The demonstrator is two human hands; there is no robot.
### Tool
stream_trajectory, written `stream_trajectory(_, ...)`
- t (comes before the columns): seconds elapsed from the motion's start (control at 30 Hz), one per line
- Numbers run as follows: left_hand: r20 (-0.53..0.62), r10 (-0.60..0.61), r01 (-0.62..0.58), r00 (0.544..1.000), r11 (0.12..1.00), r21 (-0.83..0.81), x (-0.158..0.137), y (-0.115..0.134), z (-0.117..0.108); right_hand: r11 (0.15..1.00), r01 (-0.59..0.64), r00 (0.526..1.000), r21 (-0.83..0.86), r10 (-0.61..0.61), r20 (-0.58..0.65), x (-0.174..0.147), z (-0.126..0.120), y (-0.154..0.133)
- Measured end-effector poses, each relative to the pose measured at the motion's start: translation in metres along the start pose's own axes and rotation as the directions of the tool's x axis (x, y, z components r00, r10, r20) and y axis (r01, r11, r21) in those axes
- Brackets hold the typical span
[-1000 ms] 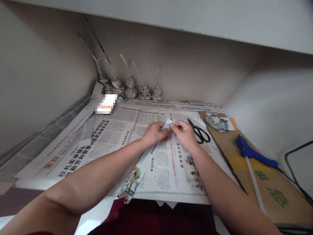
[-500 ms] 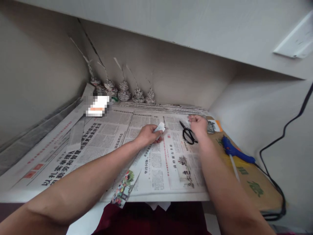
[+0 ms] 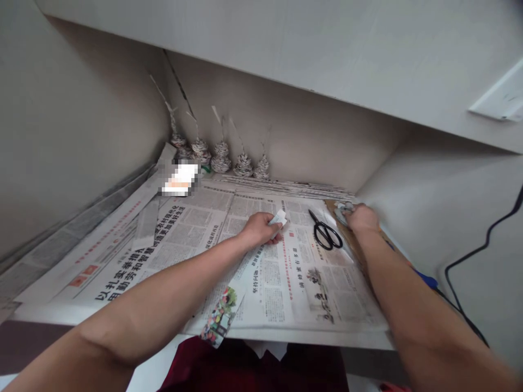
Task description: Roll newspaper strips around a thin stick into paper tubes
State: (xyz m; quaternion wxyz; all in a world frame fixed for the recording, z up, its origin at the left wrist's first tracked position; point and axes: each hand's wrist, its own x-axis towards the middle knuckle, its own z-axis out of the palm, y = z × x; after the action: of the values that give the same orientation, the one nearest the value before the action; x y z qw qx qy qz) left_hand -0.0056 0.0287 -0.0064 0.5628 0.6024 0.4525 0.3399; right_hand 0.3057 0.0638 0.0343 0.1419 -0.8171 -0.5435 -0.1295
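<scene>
Right hand (image 3: 362, 219): carried rightward since the earlier frame, past the scissors (image 3: 326, 231), to the crumpled grey wad (image 3: 343, 209); the fingers are bent at it, but whether it is gripped or merely touched cannot be told.
Left hand (image 3: 261, 230): kept in much the same place; the far end of a newspaper strip (image 3: 278, 219) is pinched between thumb and fingers.
Strip's lie: its long axis is slanted from far right to near left, apparently passed beneath the left forearm to a colour-printed end at the table's front edge.
Wad's lie: set to the right of the left hand and slightly farther off; the right hand is much the nearer, and the scissors are left between the two hands.
Surface: newspaper sheets (image 3: 192, 218) are spread flat, bordered at right by cardboard (image 3: 354, 243); the blue glue gun (image 3: 425, 279) is mostly hidden by the right forearm.
Recess: rolled paper sticks (image 3: 294, 189) and coiled-paper gourds (image 3: 221, 158) are ranged along the back wall, under an overhanging panel (image 3: 286, 38).
</scene>
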Motion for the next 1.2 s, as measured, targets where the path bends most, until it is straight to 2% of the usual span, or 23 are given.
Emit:
stream_trajectory(0.07, -0.008, 0.001, -0.001, 1.000, 1.000, -0.008, -0.001, 0.001, 0.000, 0.997, -0.020, 0.994, -0.077, 0.011, -0.105, -0.012, -0.012, -0.019)
stream_trajectory(0.1, -0.013, 0.004, -0.005, 1.000, 1.000, -0.008, -0.001, 0.002, 0.001, 0.998, 0.007, 0.993, -0.058, -0.014, -0.119, -0.021, -0.017, -0.031)
stream_trajectory(0.17, -0.020, 0.020, -0.020, 1.000, 1.000, -0.002, -0.002, 0.003, 0.000, 0.986, 0.061, 0.998, 0.153, -0.065, 0.020, -0.039, -0.026, -0.058)
stream_trajectory(0.2, -0.024, 0.029, -0.029, 0.999, 1.000, 0.003, -0.002, 0.004, 0.000, 0.938, 0.056, 0.981, 0.342, -0.116, 0.157, -0.049, -0.028, -0.072)
stream_trajectory(0.27, -0.037, 0.053, -0.052, 0.998, 0.999, 0.017, -0.002, 0.004, -0.001, 0.721, -0.087, 0.895, 0.688, -0.246, 0.371, -0.068, -0.027, -0.094)
stream_trajectory(0.3, -0.043, 0.064, -0.063, 0.997, 0.998, 0.022, -0.002, 0.004, -0.002, 0.602, -0.178, 0.833, 0.779, -0.329, 0.445, -0.076, -0.025, -0.103)
stream_trajectory(0.37, -0.055, 0.080, -0.080, 0.995, 0.997, 0.014, -0.002, 0.004, -0.002, 0.394, -0.333, 0.756, 0.857, -0.432, 0.492, -0.090, -0.018, -0.113)
stream_trajectory(0.43, -0.062, 0.076, -0.078, 0.995, 0.997, -0.022, -0.001, 0.004, -0.002, 0.238, -0.407, 0.744, 0.882, -0.474, 0.471, -0.099, -0.009, -0.116)
stream_trajectory(0.5, -0.058, 0.064, -0.068, 0.996, 0.996, -0.062, -0.001, 0.003, -0.001, 0.138, -0.422, 0.754, 0.896, -0.496, 0.431, -0.103, -0.001, -0.116)
stream_trajectory(0.67, -0.031, 0.061, -0.063, 0.998, 0.995, -0.077, -0.005, 0.006, 0.002, 0.079, -0.413, 0.751, 0.907, -0.535, 0.388, -0.106, 0.008, -0.117)
stream_trajectory(0.9, -0.044, 0.120, -0.119, 0.992, 0.993, 0.012, -0.008, 0.008, 0.002, 0.060, -0.413, 0.778, 0.909, -0.495, 0.387, -0.109, 0.006, -0.119)
stream_trajectory(1.2, -0.030, 0.123, -0.122, 0.992, 0.992, 0.021, -0.006, 0.004, 0.003, 0.075, -0.403, 0.767, 0.912, -0.516, 0.381, -0.107, 0.010, -0.117)
